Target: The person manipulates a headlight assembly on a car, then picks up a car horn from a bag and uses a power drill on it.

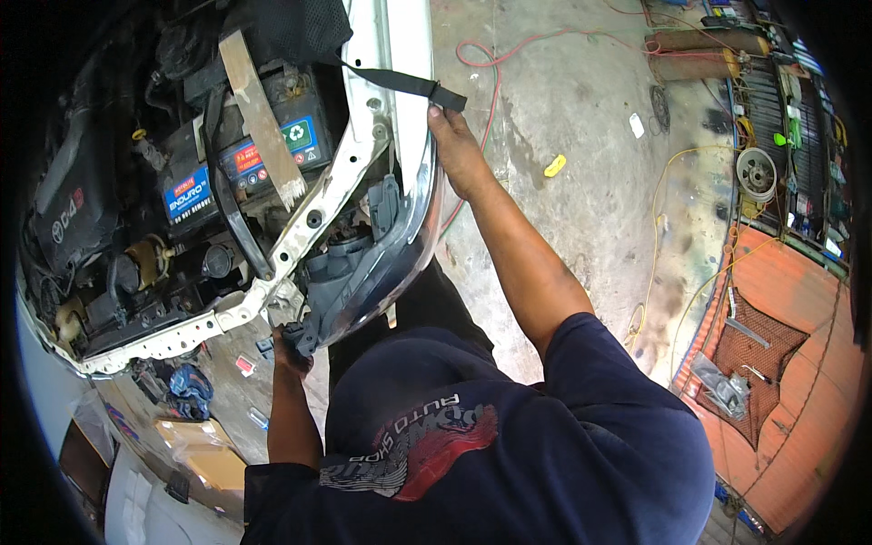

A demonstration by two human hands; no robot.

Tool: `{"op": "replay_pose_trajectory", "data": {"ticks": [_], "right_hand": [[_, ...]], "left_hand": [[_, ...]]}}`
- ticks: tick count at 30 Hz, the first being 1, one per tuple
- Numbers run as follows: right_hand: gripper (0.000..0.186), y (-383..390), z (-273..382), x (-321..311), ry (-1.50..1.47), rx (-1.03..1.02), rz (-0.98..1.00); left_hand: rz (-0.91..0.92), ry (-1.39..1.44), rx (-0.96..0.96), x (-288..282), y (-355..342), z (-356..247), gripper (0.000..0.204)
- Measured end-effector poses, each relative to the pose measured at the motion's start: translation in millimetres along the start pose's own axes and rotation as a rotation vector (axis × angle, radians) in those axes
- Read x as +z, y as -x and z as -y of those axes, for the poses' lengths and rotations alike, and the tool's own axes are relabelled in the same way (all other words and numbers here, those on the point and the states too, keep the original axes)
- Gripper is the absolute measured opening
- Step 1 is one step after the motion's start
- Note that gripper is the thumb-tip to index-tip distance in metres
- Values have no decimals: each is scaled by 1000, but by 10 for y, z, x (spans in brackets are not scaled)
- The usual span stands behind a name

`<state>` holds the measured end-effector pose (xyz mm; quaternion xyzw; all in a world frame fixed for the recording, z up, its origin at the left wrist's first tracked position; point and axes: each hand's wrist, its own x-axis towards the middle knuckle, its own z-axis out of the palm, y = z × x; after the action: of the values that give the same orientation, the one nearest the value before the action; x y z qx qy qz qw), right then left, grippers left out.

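A car headlight (371,277) with a grey-black housing and a clear curved lens sits at the front corner of a white car body, beside the white metal frame (320,216). My left hand (292,356) is closed around its lower inner end, the fingers partly hidden under the housing. Up at the narrow outer tip, along the fender (392,41), my right hand (459,153) is closed on the edge. A black strap (400,82) crosses the fender and ends right over those fingertips, so part of that grip is hidden.
The engine bay holds a battery (304,118) with a wooden strip (259,113) lying across it. A red hose (495,77) and a yellow object (555,165) lie on the concrete floor. An orange surface (799,336) with tools stands at the right; cardboard (218,463) lies lower left.
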<state>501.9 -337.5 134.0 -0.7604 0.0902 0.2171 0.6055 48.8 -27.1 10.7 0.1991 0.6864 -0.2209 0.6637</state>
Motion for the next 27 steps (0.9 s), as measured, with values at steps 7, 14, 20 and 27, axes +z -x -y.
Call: {"op": "replay_pose_trajectory", "data": {"ticks": [7,14,20,27], "right_hand": [[51,54,654,-46,237,-249,-72],[37,543,1985,255,120,-431,-52],[49,861,2209,703,430,-1064,662],[49,323,870,-500,218,-125,-60]], "left_hand": [[101,57,-2,-124,-330,194,46],[94,58,36,25,-61,193,48],[74,84,0,171,22,206,43],[100,-14,-32,24,-80,152,47]]}}
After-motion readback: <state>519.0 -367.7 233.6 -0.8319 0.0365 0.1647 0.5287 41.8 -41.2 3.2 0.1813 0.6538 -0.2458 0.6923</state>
